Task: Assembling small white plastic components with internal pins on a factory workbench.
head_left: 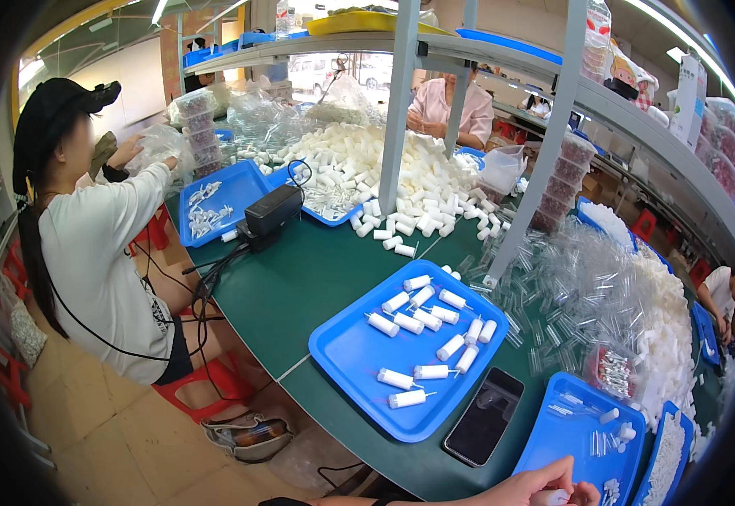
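At the lower edge, my left hand (543, 482) is closed in a pinch around a small white cylinder (550, 497), only partly in view. Right beside it, the curled fingertips of my right hand (586, 492) show; the rest of that hand is cut off and what it grips is hidden. Just beyond my hands lies a blue tray (544, 438) with clear tubes (601, 442), small white caps (627, 432) and other small white parts. Left of it, a larger blue tray (342, 354) carries several white cylinders (418, 368) with thin pins sticking out.
A black phone (485, 417) lies between the trays on the green table (266, 287). White cylinders heap (359, 156) at the back, clear tubes (544, 287) at right. Grey shelf posts (544, 143) rise from the table. A co-worker (102, 244) in a cap sits left.
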A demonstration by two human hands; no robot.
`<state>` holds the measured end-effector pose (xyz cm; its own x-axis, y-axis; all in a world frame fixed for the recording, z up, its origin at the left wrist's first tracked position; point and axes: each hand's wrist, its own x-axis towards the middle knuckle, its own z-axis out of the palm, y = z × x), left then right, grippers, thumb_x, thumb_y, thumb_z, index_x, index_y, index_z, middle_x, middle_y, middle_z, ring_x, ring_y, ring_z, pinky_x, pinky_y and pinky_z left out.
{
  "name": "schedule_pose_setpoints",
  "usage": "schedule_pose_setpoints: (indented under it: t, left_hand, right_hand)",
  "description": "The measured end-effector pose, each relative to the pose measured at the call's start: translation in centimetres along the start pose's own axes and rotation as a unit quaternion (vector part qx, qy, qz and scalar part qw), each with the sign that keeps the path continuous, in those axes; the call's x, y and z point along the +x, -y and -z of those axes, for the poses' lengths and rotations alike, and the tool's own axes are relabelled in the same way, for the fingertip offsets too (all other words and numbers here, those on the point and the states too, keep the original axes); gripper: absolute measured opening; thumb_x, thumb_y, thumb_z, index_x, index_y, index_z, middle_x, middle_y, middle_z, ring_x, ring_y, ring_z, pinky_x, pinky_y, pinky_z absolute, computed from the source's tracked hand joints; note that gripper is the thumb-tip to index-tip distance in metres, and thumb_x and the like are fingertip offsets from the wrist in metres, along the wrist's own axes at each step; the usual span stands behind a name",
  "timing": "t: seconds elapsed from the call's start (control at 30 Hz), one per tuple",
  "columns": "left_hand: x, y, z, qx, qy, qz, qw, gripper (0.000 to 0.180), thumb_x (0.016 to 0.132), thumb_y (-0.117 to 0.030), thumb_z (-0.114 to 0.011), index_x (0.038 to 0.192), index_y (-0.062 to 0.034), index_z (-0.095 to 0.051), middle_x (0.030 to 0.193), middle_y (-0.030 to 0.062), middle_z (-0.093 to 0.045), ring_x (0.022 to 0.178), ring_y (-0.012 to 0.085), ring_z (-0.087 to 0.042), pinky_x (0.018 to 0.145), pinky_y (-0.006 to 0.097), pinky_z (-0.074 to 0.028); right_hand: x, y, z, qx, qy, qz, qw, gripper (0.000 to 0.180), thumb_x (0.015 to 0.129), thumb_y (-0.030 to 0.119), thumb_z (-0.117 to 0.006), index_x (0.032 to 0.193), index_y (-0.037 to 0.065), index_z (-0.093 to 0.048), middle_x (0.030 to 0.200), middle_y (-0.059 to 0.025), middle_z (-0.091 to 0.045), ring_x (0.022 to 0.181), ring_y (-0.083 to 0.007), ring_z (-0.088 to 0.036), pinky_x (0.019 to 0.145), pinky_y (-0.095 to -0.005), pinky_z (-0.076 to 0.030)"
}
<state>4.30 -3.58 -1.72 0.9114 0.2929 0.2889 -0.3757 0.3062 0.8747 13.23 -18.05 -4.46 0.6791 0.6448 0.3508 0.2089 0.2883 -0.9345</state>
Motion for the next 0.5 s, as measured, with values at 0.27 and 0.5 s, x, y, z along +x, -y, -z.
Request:
schedule_pose_setpoints:
  t: [0.27,0.5]
  left_hand:
    - [-0.3,-0.9,-0.1,0.09,0.01,0.016,0.996,0.022,0.092,-0.021,-0.059,0.101,-0.0047,-0.048,0.088,0.0072,-0.057,0.086,0.0152,-0.057,0.074,0.03,-0.045]
    - [0.1,0.1,-0.1,0.047,-0.005,-0.074,0.996,0.014,0.093,-0.013,-0.052,0.103,-0.0048,-0.048,0.088,0.007,-0.057,0.083,0.015,-0.057,0.073,0.03,-0.045]
  right_hand:
    - [0.8,-0.4,0.8,0.103,-0.006,-0.02,0.994,0.069,0.091,0.055,-0.044,0.132,0.0,-0.04,0.12,-0.0156,-0.055,0.111,-0.0266,-0.053,0.095,-0.038,-0.044]
    - [0.4,-1.9,1.4,0.122,-0.032,-0.026,0.992,0.066,0.095,0.055,-0.035,0.128,0.0,-0.043,0.111,-0.0146,-0.06,0.104,-0.0249,-0.056,0.091,-0.0367,-0.045]
